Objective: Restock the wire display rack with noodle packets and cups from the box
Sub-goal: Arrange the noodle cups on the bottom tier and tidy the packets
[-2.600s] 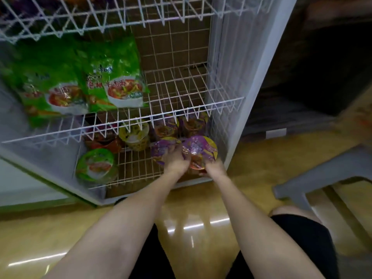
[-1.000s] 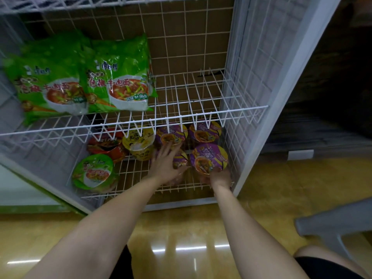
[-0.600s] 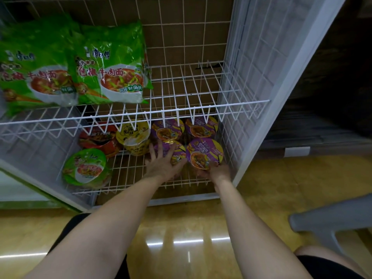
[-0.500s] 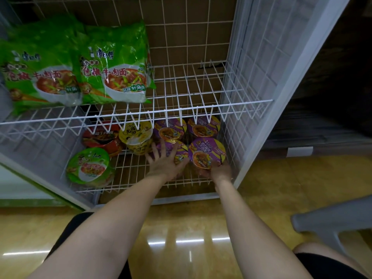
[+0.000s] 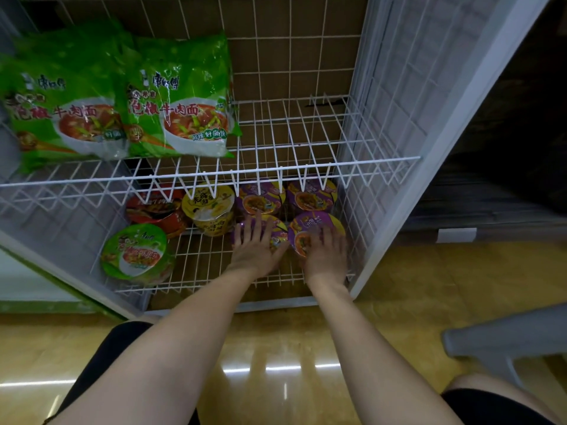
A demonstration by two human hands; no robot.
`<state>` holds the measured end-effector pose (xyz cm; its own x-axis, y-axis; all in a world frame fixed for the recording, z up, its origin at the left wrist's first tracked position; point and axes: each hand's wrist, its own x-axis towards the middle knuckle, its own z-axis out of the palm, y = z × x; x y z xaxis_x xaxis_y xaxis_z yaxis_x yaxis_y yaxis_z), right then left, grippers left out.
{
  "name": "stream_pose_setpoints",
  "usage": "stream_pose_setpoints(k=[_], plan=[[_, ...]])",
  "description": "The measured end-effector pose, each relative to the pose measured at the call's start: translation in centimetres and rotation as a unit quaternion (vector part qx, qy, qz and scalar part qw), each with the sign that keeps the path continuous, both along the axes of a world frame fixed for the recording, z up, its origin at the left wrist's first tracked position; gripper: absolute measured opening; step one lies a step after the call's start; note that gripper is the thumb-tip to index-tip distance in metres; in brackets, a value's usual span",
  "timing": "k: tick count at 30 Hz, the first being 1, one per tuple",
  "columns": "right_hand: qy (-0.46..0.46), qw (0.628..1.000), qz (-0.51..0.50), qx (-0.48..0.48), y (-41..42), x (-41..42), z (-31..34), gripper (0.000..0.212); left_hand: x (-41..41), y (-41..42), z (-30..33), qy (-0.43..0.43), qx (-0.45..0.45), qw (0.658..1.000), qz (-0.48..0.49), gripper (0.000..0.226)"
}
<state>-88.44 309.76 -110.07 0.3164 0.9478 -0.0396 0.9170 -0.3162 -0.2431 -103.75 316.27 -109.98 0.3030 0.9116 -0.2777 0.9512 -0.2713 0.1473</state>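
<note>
On the upper wire shelf [image 5: 306,167], two green noodle packets [image 5: 181,102] leaned against the back grid at the left end; the right end was bare wire. They looked soft and crinkly, light, and likely to slump, so a hold across the flat face or by a sealed edge would suit them.

On the lower wire shelf [image 5: 199,265], a green-lidded cup [image 5: 135,254] sat at the front left corner, with a red cup [image 5: 155,210] and a yellow cup [image 5: 208,210] behind it towards the middle. Two purple cups stood at the back right.

The left hand [image 5: 256,246] lay flat, fingers straight and spread, on the lid of the left front purple cup [image 5: 277,237], pressing rather than grasping; the cup sat directly beneath the palm and fingers. Just beside it, the right hand [image 5: 326,253] rested likewise with fingers straight on the lid of the right front purple cup [image 5: 302,230], which stood at the front right corner against the side grid. Neither hand was curled round anything.

These cups were probably light, thin-walled and easily dented, with slick film lids; the safer hold would be round the rim or sides, not down on the lid. The supply box was not in view.
</note>
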Motion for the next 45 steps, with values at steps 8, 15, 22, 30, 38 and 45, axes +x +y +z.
stream_pose_setpoints(k=[8,15,22,30,38,45], plan=[[0.029,0.999,0.039,0.015,0.3,0.3,-1.3,0.069,0.0,0.0,-0.3,-0.006,0.019,1.000,-0.005,0.084],[0.044,0.999,0.024,-0.020,0.8,-0.3,-0.2,0.067,-0.2,0.6,0.2,-0.010,-0.005,1.000,-0.003,0.084],[-0.029,0.998,0.047,-0.034,0.5,-0.9,1.9,0.052,0.3,0.1,0.9,-0.043,0.049,0.998,0.022,0.072],[0.067,0.984,0.127,-0.103,-2.8,0.2,6.0,0.057,-1.0,-3.8,6.7,-0.116,0.022,0.993,-0.005,0.030],[0.104,0.979,0.113,-0.136,-7.2,-0.7,19.8,0.047,0.0,-7.9,20.5,0.030,-0.069,0.992,-0.104,0.042],[0.100,0.978,0.056,-0.172,-12.6,1.2,36.8,0.039,2.1,-11.3,37.3,0.051,-0.131,0.978,-0.155,0.024]])
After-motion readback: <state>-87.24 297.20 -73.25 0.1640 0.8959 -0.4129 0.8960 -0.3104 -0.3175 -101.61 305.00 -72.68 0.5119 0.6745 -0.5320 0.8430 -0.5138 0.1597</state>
